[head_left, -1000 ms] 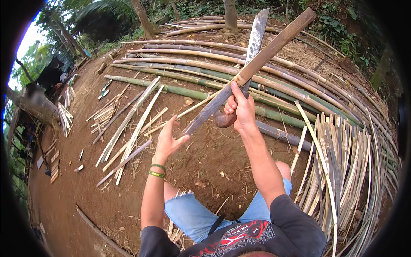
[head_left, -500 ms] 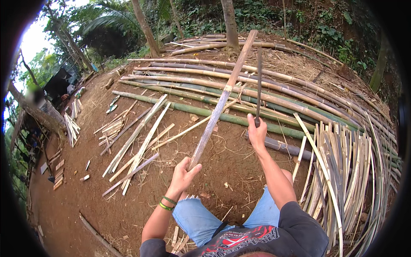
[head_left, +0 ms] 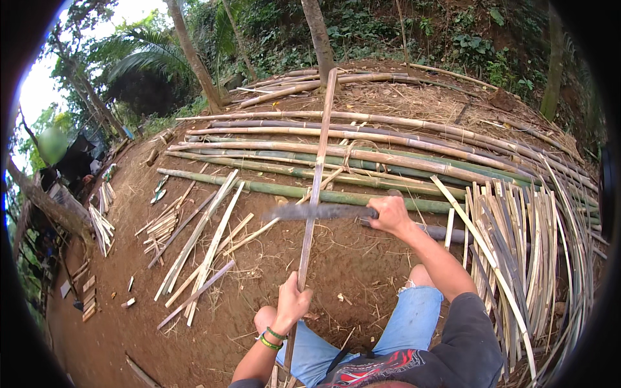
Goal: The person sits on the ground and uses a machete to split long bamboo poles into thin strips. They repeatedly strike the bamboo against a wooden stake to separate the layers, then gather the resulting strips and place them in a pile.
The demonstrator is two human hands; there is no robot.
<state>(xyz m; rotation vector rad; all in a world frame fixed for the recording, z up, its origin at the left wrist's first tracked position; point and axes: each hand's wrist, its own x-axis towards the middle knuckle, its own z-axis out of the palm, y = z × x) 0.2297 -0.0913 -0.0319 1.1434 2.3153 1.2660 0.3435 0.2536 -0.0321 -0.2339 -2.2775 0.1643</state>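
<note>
Left hand (head_left: 292, 304) low and near the body, just above the left knee, fist clenched around the near part of a long bamboo strip (head_left: 315, 187); two green bands on the wrist. Strip held up at a slant, running from below the fist away and upward toward a tree trunk (head_left: 318, 35) at the top of the view. Right arm stretched forward and to the right, forearm rising from the dark sleeve, right hand (head_left: 390, 215) closed tight around the handle of a machete (head_left: 321, 212). Blade lying level, pointing to the person's left, blurred, crossing the strip well above the left fist; cannot tell whether edge and strip touch. Knees in torn blue denim shorts (head_left: 414, 323) at the lower edge.

Beyond the hands, bare brown earth (head_left: 213, 323) strewn with chips. Across the middle ground, a row of whole bamboo poles (head_left: 336, 155) lying side by side, some green, some tan, the nearest green one passing just behind the right hand. To the left, loose split bamboo slats (head_left: 200, 239) scattered at angles on the soil. To the right, a thick fan of thin split strips (head_left: 517, 252) curving along the rim. Further left, small stacks of short cut pieces (head_left: 100, 223) near a leaning trunk. Green undergrowth and more trunks behind.
</note>
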